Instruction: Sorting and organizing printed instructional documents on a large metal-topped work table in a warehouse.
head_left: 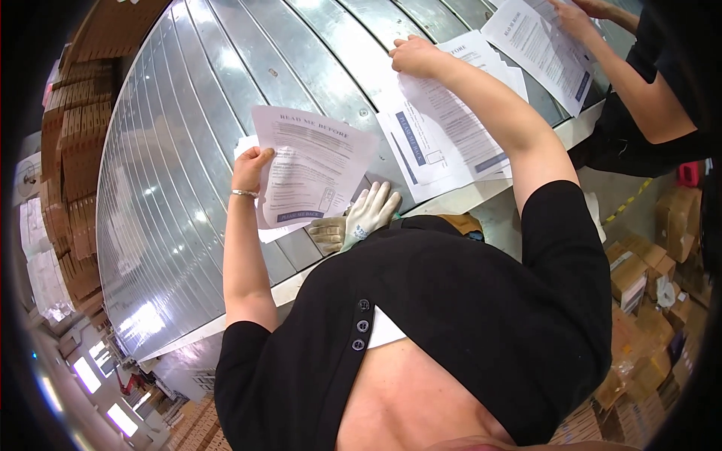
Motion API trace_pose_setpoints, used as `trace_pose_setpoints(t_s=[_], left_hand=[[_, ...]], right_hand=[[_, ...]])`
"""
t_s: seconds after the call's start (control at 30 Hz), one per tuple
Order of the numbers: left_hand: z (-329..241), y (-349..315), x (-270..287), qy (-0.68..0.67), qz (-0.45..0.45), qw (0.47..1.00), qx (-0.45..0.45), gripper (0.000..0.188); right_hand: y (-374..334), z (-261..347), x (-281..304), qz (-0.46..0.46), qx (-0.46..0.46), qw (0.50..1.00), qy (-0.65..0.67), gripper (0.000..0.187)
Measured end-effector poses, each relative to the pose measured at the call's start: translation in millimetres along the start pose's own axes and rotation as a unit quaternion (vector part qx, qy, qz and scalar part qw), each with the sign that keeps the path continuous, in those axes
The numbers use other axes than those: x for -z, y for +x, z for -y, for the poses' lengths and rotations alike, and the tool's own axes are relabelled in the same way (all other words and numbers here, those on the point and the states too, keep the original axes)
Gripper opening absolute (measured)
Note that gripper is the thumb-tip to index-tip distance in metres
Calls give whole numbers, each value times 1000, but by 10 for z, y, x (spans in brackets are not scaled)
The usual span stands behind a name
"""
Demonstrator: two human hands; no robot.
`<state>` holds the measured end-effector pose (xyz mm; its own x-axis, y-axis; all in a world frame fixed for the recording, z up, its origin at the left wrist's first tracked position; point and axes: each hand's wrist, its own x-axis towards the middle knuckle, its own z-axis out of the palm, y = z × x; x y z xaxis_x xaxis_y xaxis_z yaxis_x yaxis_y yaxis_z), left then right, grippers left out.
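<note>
My left hand (pixel 252 169), closed with the thumb on top, grips a printed sheet (pixel 316 165) by its left edge. More white paper shows behind that sheet. My right hand (pixel 418 57) has its fingers curled together at the upper left corner of a fanned pile of printed sheets (pixel 459 124). Whether a sheet is pinched in those fingers is hidden. Between the held sheet and my body lie a white work glove (pixel 370 213) and a soiled brownish glove (pixel 328 234), near the table edge.
The slatted metal table (pixel 203 98) stretches away to the left. At right, a co-worker's hands (pixel 575 21) are at another group of printed sheets (pixel 541 52). Stacked cardboard (pixel 79 150) stands beyond the table's left side; cardboard boxes (pixel 639 270) lie on the floor at right.
</note>
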<state>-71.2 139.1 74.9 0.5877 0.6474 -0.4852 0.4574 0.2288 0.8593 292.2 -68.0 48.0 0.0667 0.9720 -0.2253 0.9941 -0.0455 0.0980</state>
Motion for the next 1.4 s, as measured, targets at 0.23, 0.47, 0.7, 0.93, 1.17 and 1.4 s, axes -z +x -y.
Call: trace_pose_setpoints(t_s=[0.23, 0.47, 0.7, 0.93, 1.17, 1.4], left_hand=[[-112, 167, -290, 90, 23, 995, -19, 13], [-420, 205, -714, 34, 114, 991, -58, 15], [-811, 80, -1079, 246, 69, 963, -89, 18], [-422, 399, -862, 439, 47, 878, -182, 29], [262, -81, -242, 715, -21, 699, 7, 100], [173, -48, -139, 694, -24, 719, 10, 83]], right_hand=[[-126, 45, -74, -45, 1, 999, 29, 11], [-457, 57, -58, -154, -81, 964, 203, 24], [-1172, 653, 396, -119, -61, 733, 667, 33], [-1790, 92, -472, -197, -335, 697, 603, 20], [-2291, -351, -1168, -170, -458, 734, 471, 21], [-2222, -426, -1274, -145, -473, 798, 344, 21]])
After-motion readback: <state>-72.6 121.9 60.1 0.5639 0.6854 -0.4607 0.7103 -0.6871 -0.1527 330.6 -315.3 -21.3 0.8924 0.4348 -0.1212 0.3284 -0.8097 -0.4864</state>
